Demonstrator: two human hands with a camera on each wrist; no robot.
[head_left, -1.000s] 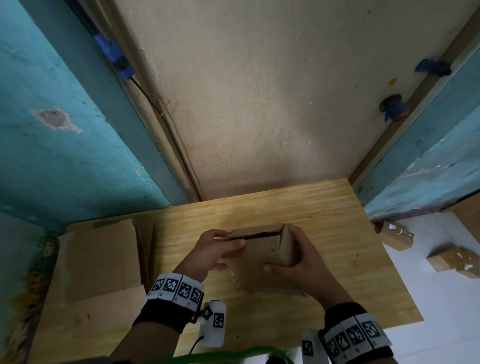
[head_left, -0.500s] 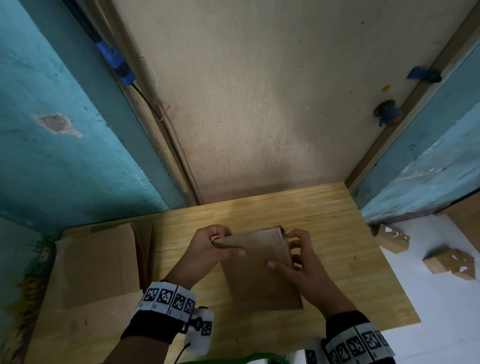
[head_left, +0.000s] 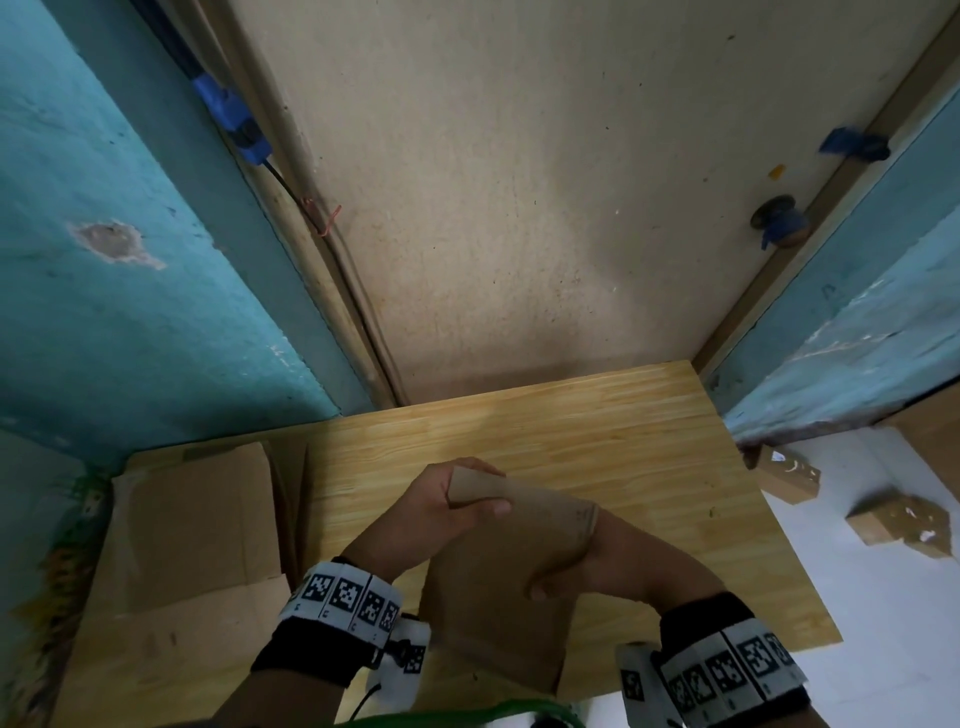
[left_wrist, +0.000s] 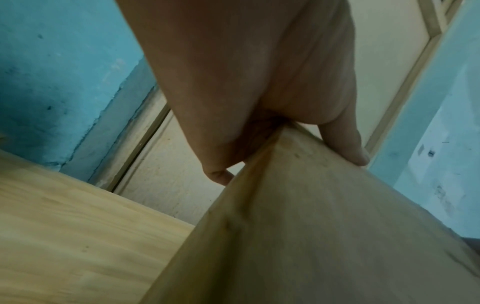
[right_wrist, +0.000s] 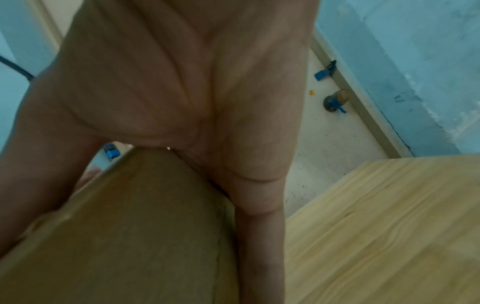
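A flat brown cardboard piece (head_left: 498, 587) is held tilted above the wooden table (head_left: 597, 441), its far edge raised. My left hand (head_left: 441, 506) grips the far left corner, thumb on top and fingers underneath. My right hand (head_left: 587, 566) holds the right edge, thumb across the near face and fingers hidden behind. In the left wrist view the cardboard (left_wrist: 311, 226) runs down from the pinching left hand (left_wrist: 272, 148). The right wrist view shows the cardboard (right_wrist: 135, 226) pressed into the palm of my right hand (right_wrist: 202, 144).
More flattened cardboard (head_left: 176, 530) lies stacked on the table's left side. Turquoise walls and a beige door (head_left: 519, 208) close in behind the table. Small taped cardboard boxes (head_left: 901, 525) sit on the white floor to the right.
The cardboard has flattened from a partly open box shape and has been lifted and tilted, its far edge up. Both hands shifted their grip nearer to me.
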